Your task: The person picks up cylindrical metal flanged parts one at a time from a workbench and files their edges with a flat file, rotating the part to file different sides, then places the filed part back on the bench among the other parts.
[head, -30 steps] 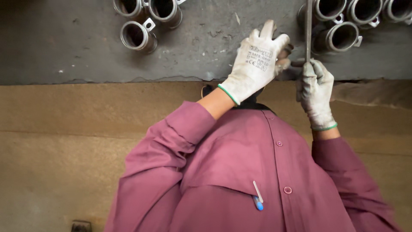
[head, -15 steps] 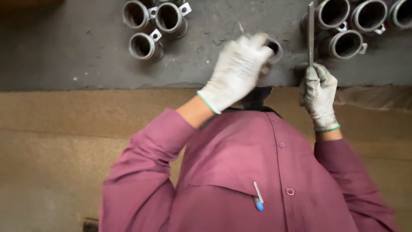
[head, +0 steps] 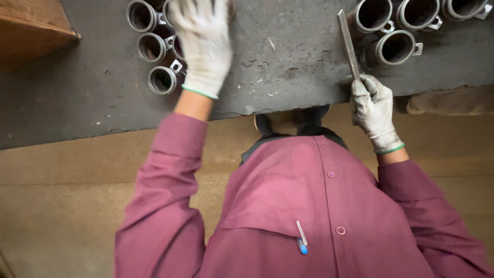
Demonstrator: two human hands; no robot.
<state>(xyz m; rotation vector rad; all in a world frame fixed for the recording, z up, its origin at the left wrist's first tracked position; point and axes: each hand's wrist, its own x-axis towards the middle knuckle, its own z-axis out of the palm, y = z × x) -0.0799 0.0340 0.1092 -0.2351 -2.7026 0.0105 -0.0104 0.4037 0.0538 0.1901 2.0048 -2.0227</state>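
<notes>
I count four metal fittings (head: 162,80) upper left and four more (head: 395,49) upper right on the dark surface (head: 288,56). My left hand (head: 205,44), fingers spread, covers the left cluster; my right hand (head: 371,109) grips one flat file (head: 348,44).

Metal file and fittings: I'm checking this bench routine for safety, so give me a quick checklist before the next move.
1. Both hands gloved: ok.
2. Right hand grips the metal file firmly at its lower end: ok.
3. Left hand over the left cluster of metal fittings: ok; whether it grips one, cannot tell, blurred.
4. File tip clear of the right group of fittings: cannot tell.
5. Bench edge chipped near the body: not ok.
</notes>
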